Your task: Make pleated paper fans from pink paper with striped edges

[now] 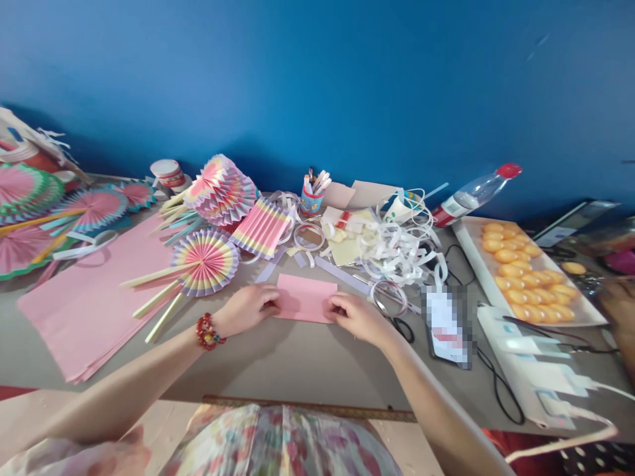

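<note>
1. Floral garment [288,443] on the wearer, nearest my camera, lower middle; bench [317,370] just past it.
2. Pink paper [306,299] is the piece in hand: narrow rectangle, long side running left to right, crease-like line across it, front middle of the bench. Lying on the surface or a touch above it, I can't tell.
3. Left hand [251,307]: fingers closed in a pinch on the paper's left end. Beaded bracelet [206,330] on that wrist.
4. Right hand [357,317]: fingers curled in, pinching the right end; far fingertips partly hidden from me.
5. Left of the hands I log a stack of larger pink sheets [89,311], with a round pleated fan [208,263] partly over it, pale sticks pointing left and lower left.
6. Behind the paper: pleated strip [262,228] in pink, yellow and lavender; pen cup [311,200] by the blue wall [317,79]; tangle of white paper strips [397,244] to the right.
7. Right side: phone [449,327], screen pixelated for me; power strip [501,344] with plugs in; white tray [592,314] holding yellow-orange oval pieces [526,271]; red-capped bottle [476,193] tilted behind the tray's far left corner.
</note>
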Demonstrator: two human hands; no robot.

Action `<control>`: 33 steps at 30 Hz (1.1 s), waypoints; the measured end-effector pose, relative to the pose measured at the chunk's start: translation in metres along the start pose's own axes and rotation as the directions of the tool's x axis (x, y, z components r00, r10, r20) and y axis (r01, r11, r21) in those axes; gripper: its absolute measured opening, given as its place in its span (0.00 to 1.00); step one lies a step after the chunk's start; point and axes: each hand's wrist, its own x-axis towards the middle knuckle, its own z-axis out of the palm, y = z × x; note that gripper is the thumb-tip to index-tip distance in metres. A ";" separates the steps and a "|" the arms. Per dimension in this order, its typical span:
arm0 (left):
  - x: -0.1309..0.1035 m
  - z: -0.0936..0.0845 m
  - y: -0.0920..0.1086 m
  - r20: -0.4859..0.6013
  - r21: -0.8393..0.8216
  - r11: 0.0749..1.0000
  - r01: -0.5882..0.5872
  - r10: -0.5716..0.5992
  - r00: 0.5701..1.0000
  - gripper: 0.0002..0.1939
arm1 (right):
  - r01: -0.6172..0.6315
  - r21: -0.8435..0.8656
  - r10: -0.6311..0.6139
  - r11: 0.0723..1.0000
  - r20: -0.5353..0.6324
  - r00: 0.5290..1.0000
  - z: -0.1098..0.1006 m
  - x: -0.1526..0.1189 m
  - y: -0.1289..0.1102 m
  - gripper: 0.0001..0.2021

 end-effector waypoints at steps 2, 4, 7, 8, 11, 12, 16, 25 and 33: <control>0.000 -0.001 0.001 0.003 -0.005 1.000 0.002 -0.002 1.000 0.10 | -0.009 -0.004 0.009 1.000 -0.003 1.000 0.001 0.000 -0.001 0.04; 0.000 -0.001 0.001 0.006 -0.010 1.000 0.004 -0.004 1.000 0.10 | -0.013 -0.009 0.013 1.000 -0.004 1.000 0.001 -0.001 -0.001 0.04; 0.000 0.000 0.001 0.005 -0.006 1.000 0.005 -0.005 1.000 0.09 | -0.014 -0.018 0.014 1.000 -0.008 1.000 0.001 -0.002 -0.002 0.04; 0.000 0.000 0.001 0.004 -0.004 1.000 0.005 -0.005 1.000 0.09 | -0.014 -0.021 0.014 1.000 -0.010 1.000 0.001 -0.002 -0.002 0.04; 0.000 0.000 0.000 0.002 0.000 1.000 0.006 -0.006 1.000 0.10 | -0.010 -0.031 0.009 0.999 -0.014 1.000 0.001 -0.002 -0.002 0.04; 0.000 0.000 0.000 0.002 -0.002 1.000 0.006 -0.006 1.000 0.10 | -0.007 -0.034 0.006 0.999 -0.015 1.000 0.001 -0.002 -0.001 0.04; 0.000 0.001 -0.001 -0.002 -0.005 1.000 0.006 -0.006 1.000 0.10 | 0.006 -0.044 -0.007 0.999 -0.019 1.000 0.003 -0.002 -0.001 0.04; -0.002 0.003 0.000 -0.005 0.032 0.999 -0.025 0.025 1.000 0.10 | 0.030 -0.072 -0.034 0.997 -0.056 0.998 0.007 -0.006 -0.001 0.04; -0.003 0.005 -0.002 0.004 0.075 0.995 -0.068 0.068 0.998 0.10 | 0.048 -0.173 -0.068 0.984 -0.108 0.992 0.012 -0.011 -0.004 0.06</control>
